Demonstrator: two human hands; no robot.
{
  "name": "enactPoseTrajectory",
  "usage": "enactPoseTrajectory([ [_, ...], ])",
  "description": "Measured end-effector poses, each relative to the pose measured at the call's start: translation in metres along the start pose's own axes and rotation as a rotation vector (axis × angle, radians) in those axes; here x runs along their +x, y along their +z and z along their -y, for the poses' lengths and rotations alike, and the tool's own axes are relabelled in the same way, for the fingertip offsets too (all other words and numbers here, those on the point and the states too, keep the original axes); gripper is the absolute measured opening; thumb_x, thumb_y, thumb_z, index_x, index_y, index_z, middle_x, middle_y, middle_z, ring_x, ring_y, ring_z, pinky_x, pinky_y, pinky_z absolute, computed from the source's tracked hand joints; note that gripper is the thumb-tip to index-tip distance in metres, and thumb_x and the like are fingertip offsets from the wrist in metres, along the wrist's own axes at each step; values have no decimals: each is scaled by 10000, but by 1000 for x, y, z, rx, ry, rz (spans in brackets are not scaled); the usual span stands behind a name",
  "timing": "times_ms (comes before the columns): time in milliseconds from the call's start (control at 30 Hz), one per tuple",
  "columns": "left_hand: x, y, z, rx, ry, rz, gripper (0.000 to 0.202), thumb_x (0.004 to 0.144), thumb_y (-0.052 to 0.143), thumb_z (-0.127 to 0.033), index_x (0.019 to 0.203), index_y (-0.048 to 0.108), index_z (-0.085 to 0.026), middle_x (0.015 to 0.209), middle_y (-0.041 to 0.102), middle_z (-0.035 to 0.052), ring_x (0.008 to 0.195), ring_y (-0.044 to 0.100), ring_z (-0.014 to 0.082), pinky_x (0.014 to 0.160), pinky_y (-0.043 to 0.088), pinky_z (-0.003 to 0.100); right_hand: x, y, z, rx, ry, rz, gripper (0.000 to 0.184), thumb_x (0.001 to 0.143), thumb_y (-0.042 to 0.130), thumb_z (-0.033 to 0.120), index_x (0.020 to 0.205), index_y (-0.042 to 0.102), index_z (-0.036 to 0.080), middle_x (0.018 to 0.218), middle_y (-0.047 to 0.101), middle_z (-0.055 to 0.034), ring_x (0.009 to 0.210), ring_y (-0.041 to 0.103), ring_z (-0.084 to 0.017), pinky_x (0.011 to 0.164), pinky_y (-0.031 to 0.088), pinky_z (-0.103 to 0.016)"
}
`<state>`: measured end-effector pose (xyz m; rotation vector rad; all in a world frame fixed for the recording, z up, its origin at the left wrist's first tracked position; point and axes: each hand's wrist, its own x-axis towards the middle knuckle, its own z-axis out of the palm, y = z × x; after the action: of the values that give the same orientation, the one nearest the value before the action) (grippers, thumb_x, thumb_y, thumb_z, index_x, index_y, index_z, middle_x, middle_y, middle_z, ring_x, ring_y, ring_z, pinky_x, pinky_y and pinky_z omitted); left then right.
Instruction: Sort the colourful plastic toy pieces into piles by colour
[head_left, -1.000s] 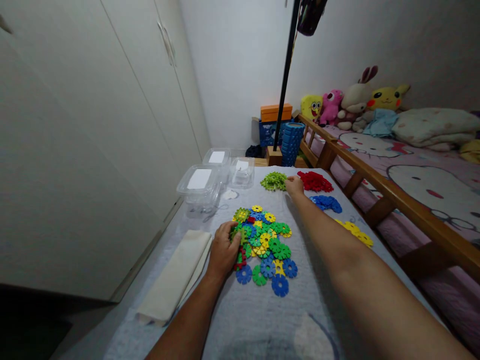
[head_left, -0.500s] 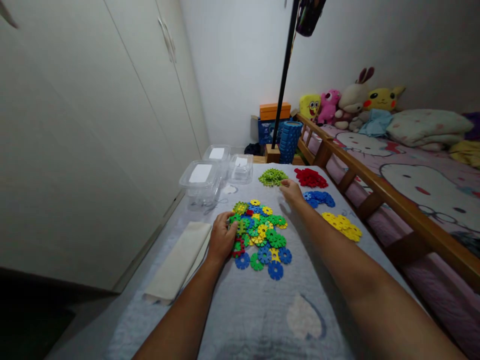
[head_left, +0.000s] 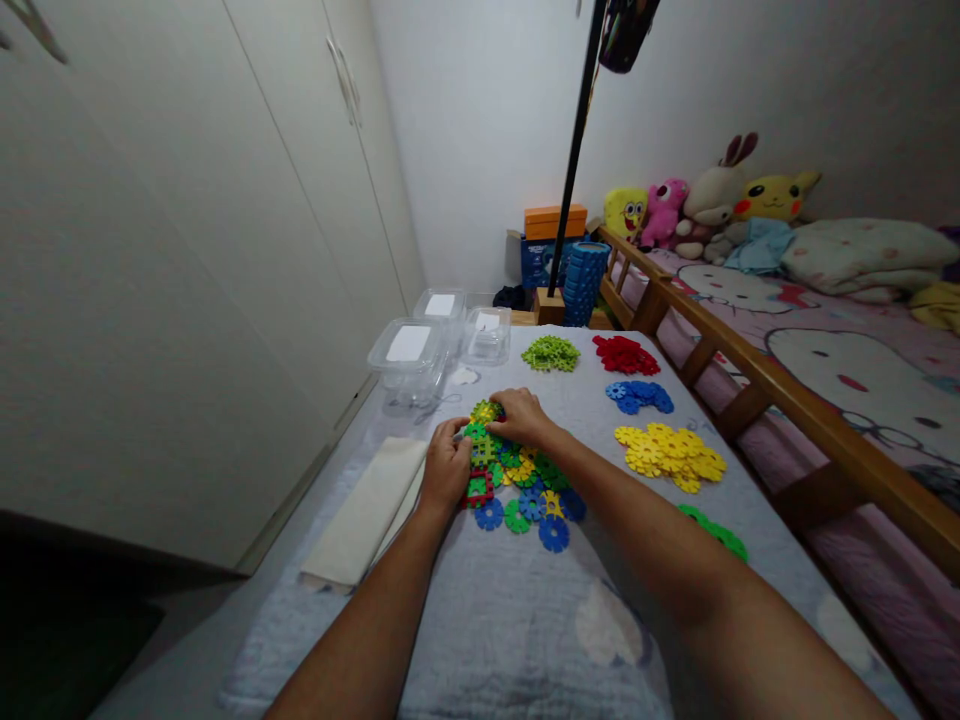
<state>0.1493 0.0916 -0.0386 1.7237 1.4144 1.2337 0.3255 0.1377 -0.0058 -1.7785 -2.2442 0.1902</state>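
A mixed heap of plastic interlocking discs (head_left: pixel 517 515) in blue, green, yellow and red lies on the cloth in front of me. At its left edge rests my left hand (head_left: pixel 445 470), thumb and fingers apart, touching the outer pieces beside a red square-edged piece (head_left: pixel 480 488). My right hand (head_left: pixel 523 416) reaches over the heap's far side. Its fingers and thumb are curled together around a spot with a dark red piece; what they grip is mostly hidden. Lime-green flower-shaped pieces (head_left: pixel 484 412) lie just by its fingertips.
Sorted piles line the far and right side: lime-green (head_left: pixel 551 352), red (head_left: pixel 625 355), blue (head_left: pixel 640 396), yellow (head_left: pixel 670 455) and green (head_left: pixel 716 535) partly behind my right forearm. Clear lidded boxes (head_left: pixel 409 365) stand back left. A folded cream cloth (head_left: pixel 367 515) lies left. The wooden bed rail (head_left: pixel 750 400) borders the right.
My right hand has come back from beside the lime-green pile to the mixed heap. My left hand stays at the heap's left edge. The view has shifted slightly, revealing the green pile.
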Motion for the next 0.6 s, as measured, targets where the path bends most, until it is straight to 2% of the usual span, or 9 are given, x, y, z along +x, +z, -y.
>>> enactPoseTrajectory([
  [167, -1, 1, 0, -1, 4, 0, 294, 838, 510, -191, 1099, 645, -197, 1139, 651, 77, 1108, 623, 222, 1008, 502, 392, 2, 6, 8, 18, -5, -27, 352, 815, 717, 366, 1136, 687, 224, 1129, 706, -103, 1081, 585, -284, 936, 447, -407],
  [300, -2, 2, 2, -4, 7, 14, 295, 834, 532, -198, 1109, 639, -197, 1150, 655, 81, 1126, 624, 229, 1024, 497, 407, 9, 5, -4, 134, 2, -98, 303, 792, 732, 325, 1065, 684, 203, 1118, 688, -97, 1050, 593, -251, 937, 448, -381],
  [400, -3, 3, 1, 4, 13, 30, 290, 833, 545, -201, 1109, 636, -201, 1150, 658, 83, 1139, 622, 237, 1031, 496, 421, 18, 0, -28, 273, 75, -157, 234, 762, 745, 305, 959, 690, 192, 1030, 693, -67, 949, 621, -208, 875, 471, -330],
  [500, -3, 3, 0, 22, 23, 43, 281, 828, 551, -198, 1094, 639, -208, 1138, 663, 82, 1137, 625, 242, 1024, 502, 425, 27, -9, -62, 383, 240, -226, 166, 748, 721, 280, 882, 695, 186, 890, 702, -33, 839, 636, -188, 797, 484, -301],
  [600, -4, 3, -1, 39, 33, 47, 275, 824, 552, -195, 1084, 641, -209, 1130, 667, 83, 1134, 626, 245, 1020, 503, 429, 33, -20, -97, 370, 428, -333, 157, 726, 694, 244, 867, 705, 176, 886, 722, -44, 861, 654, -207, 806, 485, -301],
])
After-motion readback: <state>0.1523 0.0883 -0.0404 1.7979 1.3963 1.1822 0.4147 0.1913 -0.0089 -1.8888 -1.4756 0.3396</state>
